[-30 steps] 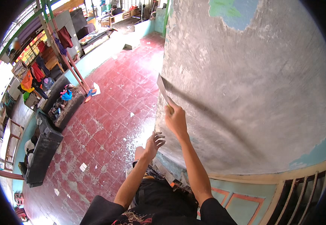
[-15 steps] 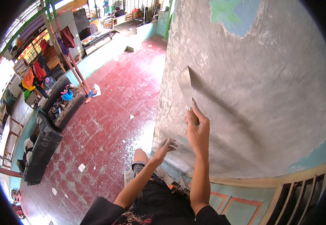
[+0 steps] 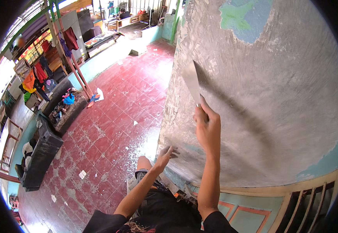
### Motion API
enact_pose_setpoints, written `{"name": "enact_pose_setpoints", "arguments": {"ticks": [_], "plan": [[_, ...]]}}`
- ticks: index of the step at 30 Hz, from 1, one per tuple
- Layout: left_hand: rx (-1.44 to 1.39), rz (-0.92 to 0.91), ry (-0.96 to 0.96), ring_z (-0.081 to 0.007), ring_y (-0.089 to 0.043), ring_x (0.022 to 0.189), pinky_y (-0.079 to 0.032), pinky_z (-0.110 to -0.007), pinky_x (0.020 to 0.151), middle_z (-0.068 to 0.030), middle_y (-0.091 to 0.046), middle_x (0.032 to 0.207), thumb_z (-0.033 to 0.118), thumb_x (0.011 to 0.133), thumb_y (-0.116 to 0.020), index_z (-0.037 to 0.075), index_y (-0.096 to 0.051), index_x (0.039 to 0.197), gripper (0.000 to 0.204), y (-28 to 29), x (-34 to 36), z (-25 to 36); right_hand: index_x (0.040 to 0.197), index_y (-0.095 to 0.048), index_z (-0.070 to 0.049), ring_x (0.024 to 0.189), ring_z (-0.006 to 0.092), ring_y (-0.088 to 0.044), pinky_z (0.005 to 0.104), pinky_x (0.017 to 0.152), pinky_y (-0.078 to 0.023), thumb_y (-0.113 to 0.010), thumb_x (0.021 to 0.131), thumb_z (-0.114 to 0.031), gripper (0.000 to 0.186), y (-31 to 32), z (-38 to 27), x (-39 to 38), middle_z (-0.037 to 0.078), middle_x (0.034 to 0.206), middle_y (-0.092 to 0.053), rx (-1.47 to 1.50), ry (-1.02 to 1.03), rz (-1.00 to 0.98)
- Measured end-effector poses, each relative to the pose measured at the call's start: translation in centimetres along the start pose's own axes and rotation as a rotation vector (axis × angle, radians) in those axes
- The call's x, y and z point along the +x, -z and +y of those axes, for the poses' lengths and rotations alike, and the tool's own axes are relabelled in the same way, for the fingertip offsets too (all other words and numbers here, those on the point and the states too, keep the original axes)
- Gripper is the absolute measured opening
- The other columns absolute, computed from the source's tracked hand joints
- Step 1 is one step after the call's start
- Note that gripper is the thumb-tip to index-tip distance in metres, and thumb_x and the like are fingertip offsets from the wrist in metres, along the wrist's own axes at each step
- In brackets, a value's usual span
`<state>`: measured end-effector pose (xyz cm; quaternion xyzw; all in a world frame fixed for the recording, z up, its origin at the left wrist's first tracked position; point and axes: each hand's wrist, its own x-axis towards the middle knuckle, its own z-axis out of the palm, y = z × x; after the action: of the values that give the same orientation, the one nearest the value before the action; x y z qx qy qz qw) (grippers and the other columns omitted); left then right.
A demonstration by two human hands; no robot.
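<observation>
My right hand (image 3: 207, 126) grips a wide metal scraper by its handle, the blade (image 3: 191, 79) lying against or just off the rough grey plastered wall (image 3: 277, 101) and casting a long shadow. My left hand (image 3: 165, 157) is empty, fingers apart, low beside the wall's left edge; whether it touches the surface I cannot tell. A patch of peeling green and blue paint (image 3: 242, 19) shows high on the wall, and bare pale blue paint (image 3: 326, 159) shows at its lower right.
Red tiled floor (image 3: 106, 147) with debris spreads left. Dark sofas (image 3: 40, 155), hanging clothes (image 3: 36, 81) and leaning poles (image 3: 79, 77) line that side. A person (image 3: 124, 14) is in the far background. Below the wall are a pale green panel (image 3: 246, 219) and a barred opening (image 3: 307, 202).
My right hand and scraper have moved right from the wall's edge and up across the plaster, the blade turning broader to view. My left hand has moved slightly right and down, staying open.
</observation>
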<state>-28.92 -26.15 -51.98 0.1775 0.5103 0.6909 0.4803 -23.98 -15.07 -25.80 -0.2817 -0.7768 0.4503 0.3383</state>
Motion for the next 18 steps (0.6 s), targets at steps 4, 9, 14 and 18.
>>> {"name": "enact_pose_setpoints", "arguments": {"ticks": [4,9,14,18], "plan": [[-0.028,-0.058,-0.130,-0.0206,-0.063,0.089,-0.050,-0.033,0.084,-0.0128,-0.065,0.098,0.038,0.104,-0.042,-0.001,-0.056,0.118,0.044,-2.1,2.0,4.4,0.135,-0.052,0.002,0.072,0.0145,-0.058,0.0337,0.072,-0.048,-0.051,0.095,-0.013,0.042,-2.5,0.0,2.9,0.015,0.086,-0.068,-0.010,-0.002,-0.066],[-0.007,-0.070,-0.183,-0.0201,-0.063,0.087,-0.050,-0.033,0.084,-0.0125,-0.064,0.096,0.038,0.104,-0.042,-0.001,-0.055,0.116,0.043,-2.6,1.5,6.8,0.139,-0.049,-0.002,0.063,0.0079,-0.044,0.0261,0.061,-0.040,-0.051,0.095,-0.012,0.045,0.9,-2.5,1.5,0.002,0.072,-0.052,0.118,0.049,-0.022],[-0.063,-0.098,-0.216,-0.0195,-0.063,0.089,-0.050,-0.033,0.085,-0.0116,-0.064,0.098,0.041,0.104,-0.039,0.001,-0.055,0.117,0.046,-4.8,2.8,7.0,0.139,-0.049,-0.003,0.059,0.0052,-0.039,0.0251,0.053,-0.036,-0.052,0.097,-0.014,0.043,-1.4,-3.6,5.4,-0.001,0.067,-0.047,-0.084,0.134,-0.034],[-0.203,-0.014,-0.375,-0.0200,-0.061,0.097,-0.048,-0.035,0.089,-0.0119,-0.061,0.109,0.043,0.105,-0.034,0.001,-0.053,0.124,0.050,-6.3,3.0,10.3,0.135,-0.053,-0.001,0.056,0.0033,-0.038,0.0232,0.048,-0.034,-0.052,0.098,-0.018,0.040,-4.1,-0.4,5.1,-0.001,0.068,-0.048,0.006,0.257,-0.023]]}}
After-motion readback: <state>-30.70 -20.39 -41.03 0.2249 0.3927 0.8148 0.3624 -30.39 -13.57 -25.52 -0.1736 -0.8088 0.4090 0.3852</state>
